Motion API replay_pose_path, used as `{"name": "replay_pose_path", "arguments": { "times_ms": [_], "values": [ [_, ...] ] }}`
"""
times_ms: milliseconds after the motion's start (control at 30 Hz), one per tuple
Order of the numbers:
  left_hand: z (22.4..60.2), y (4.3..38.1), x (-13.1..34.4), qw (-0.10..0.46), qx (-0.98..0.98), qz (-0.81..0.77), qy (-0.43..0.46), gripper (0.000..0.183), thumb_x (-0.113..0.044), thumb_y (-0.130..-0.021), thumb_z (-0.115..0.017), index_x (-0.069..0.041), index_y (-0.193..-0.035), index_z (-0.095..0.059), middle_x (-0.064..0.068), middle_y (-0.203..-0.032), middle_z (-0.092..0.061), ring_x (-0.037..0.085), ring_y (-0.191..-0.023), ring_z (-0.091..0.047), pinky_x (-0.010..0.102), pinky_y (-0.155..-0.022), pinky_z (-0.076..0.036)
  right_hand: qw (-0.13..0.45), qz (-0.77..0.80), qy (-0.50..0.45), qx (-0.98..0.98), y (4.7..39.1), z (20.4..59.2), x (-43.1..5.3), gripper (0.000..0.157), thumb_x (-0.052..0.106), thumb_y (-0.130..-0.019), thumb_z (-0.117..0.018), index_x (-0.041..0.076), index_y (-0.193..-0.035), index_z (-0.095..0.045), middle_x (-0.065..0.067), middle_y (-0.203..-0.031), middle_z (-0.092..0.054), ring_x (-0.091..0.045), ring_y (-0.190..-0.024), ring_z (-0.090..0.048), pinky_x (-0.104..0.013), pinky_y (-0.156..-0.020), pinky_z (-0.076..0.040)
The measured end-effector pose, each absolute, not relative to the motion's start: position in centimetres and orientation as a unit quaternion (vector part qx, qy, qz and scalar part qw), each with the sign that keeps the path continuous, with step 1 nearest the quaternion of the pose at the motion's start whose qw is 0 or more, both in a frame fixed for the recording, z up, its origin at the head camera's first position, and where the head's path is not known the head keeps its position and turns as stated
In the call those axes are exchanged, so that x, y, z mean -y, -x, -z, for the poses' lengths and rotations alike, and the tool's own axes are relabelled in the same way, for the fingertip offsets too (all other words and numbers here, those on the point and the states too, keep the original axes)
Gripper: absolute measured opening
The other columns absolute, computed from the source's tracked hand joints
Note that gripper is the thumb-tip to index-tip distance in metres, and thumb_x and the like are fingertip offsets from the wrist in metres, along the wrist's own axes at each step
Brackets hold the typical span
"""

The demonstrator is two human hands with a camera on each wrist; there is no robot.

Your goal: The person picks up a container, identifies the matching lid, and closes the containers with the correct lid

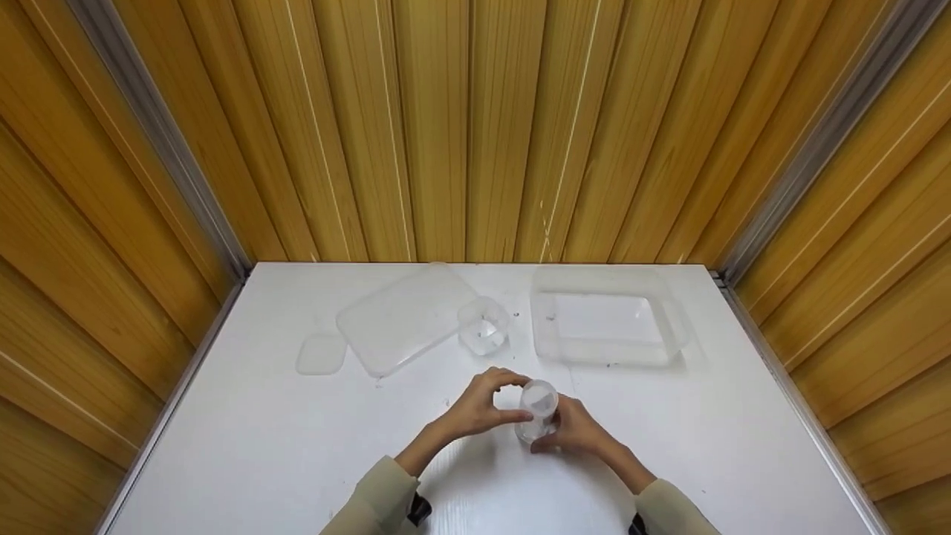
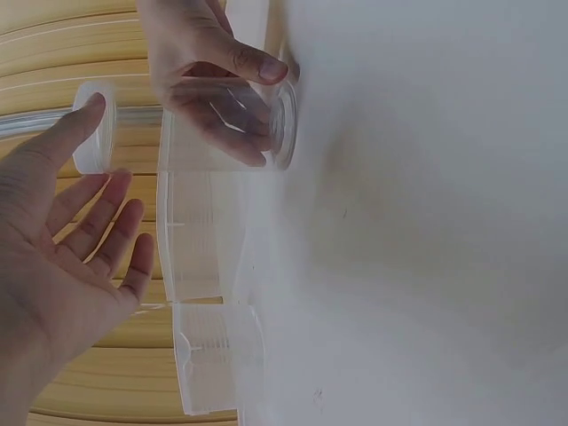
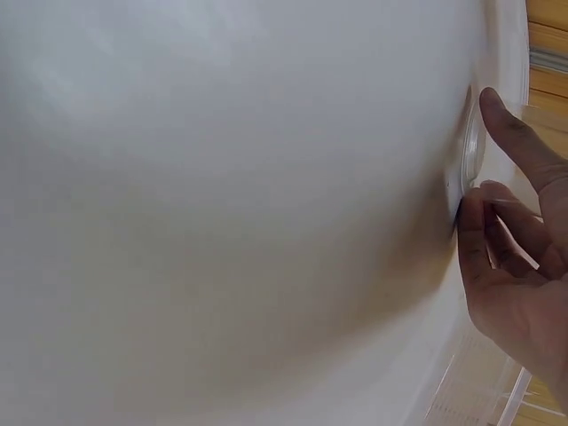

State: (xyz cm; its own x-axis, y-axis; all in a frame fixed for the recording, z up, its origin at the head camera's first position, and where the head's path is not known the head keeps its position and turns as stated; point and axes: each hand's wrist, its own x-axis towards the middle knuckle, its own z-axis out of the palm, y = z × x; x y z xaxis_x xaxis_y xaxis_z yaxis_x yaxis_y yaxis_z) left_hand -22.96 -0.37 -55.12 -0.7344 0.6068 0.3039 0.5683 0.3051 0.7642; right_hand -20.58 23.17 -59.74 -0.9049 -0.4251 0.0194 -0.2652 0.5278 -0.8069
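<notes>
A clear cylindrical jar stands near the front middle of the white table, with a translucent white lid at its top. My left hand pinches the lid between thumb and fingers; in the left wrist view its other fingers are spread loosely. Low on the jar, my right hand grips the clear body from the right. In the right wrist view, the right hand is beside the jar's round base, close to the tabletop. Whether the lid sits fully on the rim, I cannot tell.
Behind the hands stand a small clear octagonal-looking container and, at back right, a large clear rectangular box. A large flat lid and a small square lid lie at left. Wood-patterned walls enclose the table.
</notes>
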Motion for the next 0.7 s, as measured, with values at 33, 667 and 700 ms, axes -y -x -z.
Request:
{"name": "replay_pose_path", "arguments": {
  "times_ms": [33,667,700],
  "values": [
    [55.1,22.9,0.4,0.021,-0.808,-0.463,-0.364,0.045,-0.027,-0.084,-0.085,-0.01,-0.123,-0.072,0.003,-0.119,-0.076,0.023,-0.108,-0.064,0.025,-0.088,-0.044,0.09,0.443,0.2,-0.869,20.5,59.7,-23.3,0.083,0.012,-0.068,-0.095,-0.004,-0.139,-0.054,-0.015,-0.122,-0.069,-0.024,-0.108,-0.066,-0.029,-0.092,-0.054],
    [56.8,22.8,4.9,0.021,-0.83,-0.464,-0.309,0.047,-0.024,-0.092,-0.076,-0.002,-0.132,-0.064,0.015,-0.126,-0.07,0.034,-0.118,-0.061,0.052,-0.1,-0.049,0.048,0.41,0.123,-0.903,19.5,58.9,-32.0,0.082,0.013,-0.069,-0.093,-0.008,-0.136,-0.051,-0.026,-0.126,-0.065,-0.046,-0.117,-0.063,-0.056,-0.1,-0.053],
    [57.0,22.8,5.3,0.019,-0.83,-0.464,-0.309,0.046,-0.023,-0.092,-0.076,-0.002,-0.131,-0.064,0.016,-0.126,-0.07,0.035,-0.117,-0.061,0.052,-0.1,-0.049,0.044,0.41,0.111,-0.904,19.4,58.8,-32.8,0.082,0.013,-0.069,-0.093,-0.008,-0.136,-0.052,-0.026,-0.126,-0.065,-0.045,-0.117,-0.063,-0.055,-0.1,-0.053]
  ]
}}
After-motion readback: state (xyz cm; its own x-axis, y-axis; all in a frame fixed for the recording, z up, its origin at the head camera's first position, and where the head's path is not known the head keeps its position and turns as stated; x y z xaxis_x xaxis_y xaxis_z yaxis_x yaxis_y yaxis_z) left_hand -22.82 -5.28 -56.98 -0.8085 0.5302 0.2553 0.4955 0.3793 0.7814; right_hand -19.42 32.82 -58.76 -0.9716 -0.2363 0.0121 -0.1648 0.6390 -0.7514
